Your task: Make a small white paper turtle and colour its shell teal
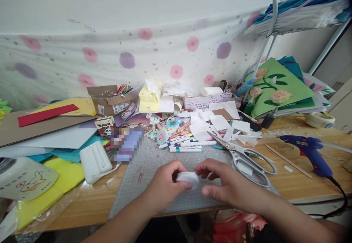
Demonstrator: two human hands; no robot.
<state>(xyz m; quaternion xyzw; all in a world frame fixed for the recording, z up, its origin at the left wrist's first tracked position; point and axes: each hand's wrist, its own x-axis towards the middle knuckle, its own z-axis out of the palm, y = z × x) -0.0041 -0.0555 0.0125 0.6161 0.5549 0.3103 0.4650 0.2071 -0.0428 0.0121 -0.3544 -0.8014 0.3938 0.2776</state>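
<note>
Both hands meet over the grey cutting mat (154,162), low centre of view. Left hand (162,186) and right hand (225,184) pinch one small white piece (187,178) between them — looks like a pad or folded scrap of paper or foam, too blurred to say which. Left thumb and fingers are curled tight around its left edge; right fingertips touch its right edge, thumb tucked below. The piece sits just above the mat's near half; whether it touches the mat, cannot tell.

Around the hands, clock-wise from them:
- 2 o'clock: large scissors (244,156), lying on the mat's right corner, handles toward the person, close to the right hand.
- 3 o'clock: blue glue gun (312,151) on the wooden table (297,184), cord trailing off the edge, well apart from the hands.
- 12 o'clock: row of markers (185,145) at the mat's far edge, white paper scraps (209,123) beyond.
- 10 o'clock: white ribbed box (95,160), beside yellow sheets (57,180).
- 1 o'clock, far: green card with paper flowers (277,87) — leaning under the shelf.
</note>
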